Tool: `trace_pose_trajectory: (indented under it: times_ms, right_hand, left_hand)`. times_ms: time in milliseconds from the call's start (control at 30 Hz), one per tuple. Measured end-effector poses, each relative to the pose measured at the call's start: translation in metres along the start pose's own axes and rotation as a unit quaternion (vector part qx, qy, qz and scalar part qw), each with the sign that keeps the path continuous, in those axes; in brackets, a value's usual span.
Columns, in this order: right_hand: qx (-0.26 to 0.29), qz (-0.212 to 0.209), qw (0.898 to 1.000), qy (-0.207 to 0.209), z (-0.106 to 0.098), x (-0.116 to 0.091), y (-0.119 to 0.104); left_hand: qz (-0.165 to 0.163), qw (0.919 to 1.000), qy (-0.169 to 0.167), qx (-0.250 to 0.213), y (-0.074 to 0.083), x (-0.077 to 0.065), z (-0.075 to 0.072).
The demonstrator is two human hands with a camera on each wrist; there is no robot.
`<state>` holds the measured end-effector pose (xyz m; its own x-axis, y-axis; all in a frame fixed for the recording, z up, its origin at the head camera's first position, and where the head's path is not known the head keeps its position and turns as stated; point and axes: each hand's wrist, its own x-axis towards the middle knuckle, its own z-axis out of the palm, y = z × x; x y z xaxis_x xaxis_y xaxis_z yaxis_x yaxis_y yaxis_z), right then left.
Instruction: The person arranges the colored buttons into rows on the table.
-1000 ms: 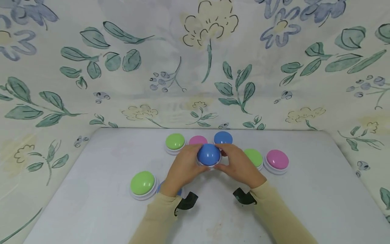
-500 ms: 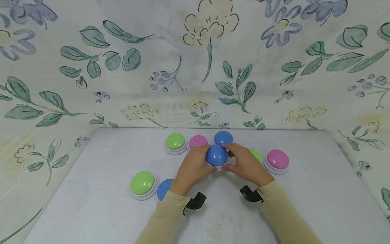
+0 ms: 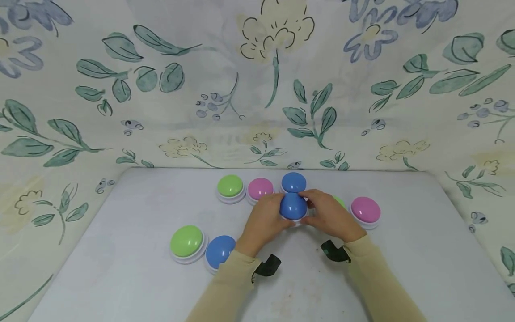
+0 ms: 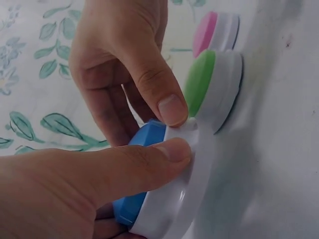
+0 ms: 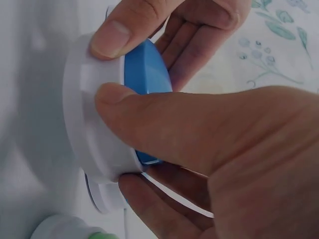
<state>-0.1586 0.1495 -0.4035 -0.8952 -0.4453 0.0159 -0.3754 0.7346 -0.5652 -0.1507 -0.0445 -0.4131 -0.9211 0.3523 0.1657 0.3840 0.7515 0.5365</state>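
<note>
Both hands hold one blue push button (image 3: 293, 206) with a white round base, at the middle of the table. My left hand (image 3: 263, 223) grips its left side and my right hand (image 3: 335, 218) its right side. In the left wrist view, both thumbs press on the white base (image 4: 172, 199) beneath the blue dome. The right wrist view shows fingers curled round the far side of the button (image 5: 144, 69). Just behind it stands another blue button (image 3: 293, 181), its base mostly hidden. A green button (image 4: 199, 82) is largely covered by my right hand in the head view.
A green button (image 3: 230, 185) and a pink button (image 3: 260, 188) stand at the back left. Right of my right hand is another pink button (image 3: 365, 209). Nearer, at left, are a green button (image 3: 187, 241) and a blue button (image 3: 219, 251), partly behind my left sleeve.
Both hands have carried the blue button to the right, in front of the rear blue button. More of the front-left blue button shows, and the right green button is more covered.
</note>
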Motion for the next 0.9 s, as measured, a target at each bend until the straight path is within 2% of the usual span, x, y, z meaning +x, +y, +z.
trace_pose_trajectory:
  times_ms: [400,900]
  right_hand:
    - [-0.032,0.015,0.999,-0.011,0.0,0.001,0.002]
    - [-0.068,0.015,0.997,-0.012,0.003,0.003,0.003]
  left_hand:
    - [0.019,0.9996,0.012,0.02,0.004,0.004,0.01]
    - [0.002,1.0,0.003,0.002,0.002,0.007,0.019]
